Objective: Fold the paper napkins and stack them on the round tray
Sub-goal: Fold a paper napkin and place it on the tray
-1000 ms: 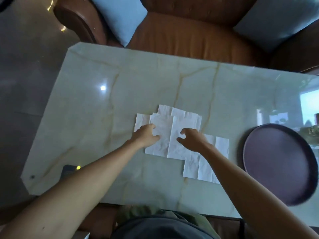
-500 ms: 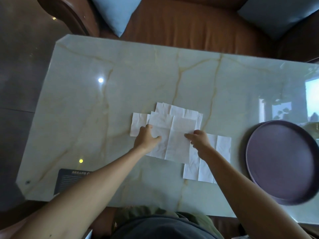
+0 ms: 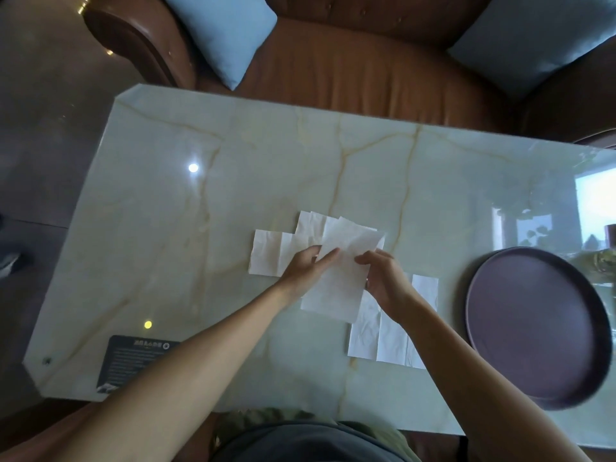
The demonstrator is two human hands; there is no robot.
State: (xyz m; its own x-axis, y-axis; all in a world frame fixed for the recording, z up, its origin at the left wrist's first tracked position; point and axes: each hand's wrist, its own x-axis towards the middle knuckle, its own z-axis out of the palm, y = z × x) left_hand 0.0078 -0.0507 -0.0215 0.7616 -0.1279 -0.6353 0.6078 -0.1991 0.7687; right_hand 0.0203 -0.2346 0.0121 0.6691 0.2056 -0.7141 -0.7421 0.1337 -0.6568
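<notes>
Several white paper napkins lie spread in the middle of the marble table (image 3: pixel 233 181). Both hands hold one napkin (image 3: pixel 336 281) lifted off the pile. My left hand (image 3: pixel 308 270) pinches its left edge with fingers reaching over the sheet. My right hand (image 3: pixel 383 278) pinches its right edge. Another napkin (image 3: pixel 270 251) lies flat to the left, and one more napkin (image 3: pixel 390 335) lies flat under my right forearm. The round dark purple tray (image 3: pixel 533 328) sits at the right with nothing on it.
A dark printed card (image 3: pixel 130 361) lies at the table's near left corner. A brown leather sofa (image 3: pixel 350 71) with two light blue cushions (image 3: pixel 226 31) stands beyond the far edge. The floor drops off to the left.
Both hands took hold of the top napkin and lifted it off the pile toward me; its far end now curls up. The camera view shifted slightly.
</notes>
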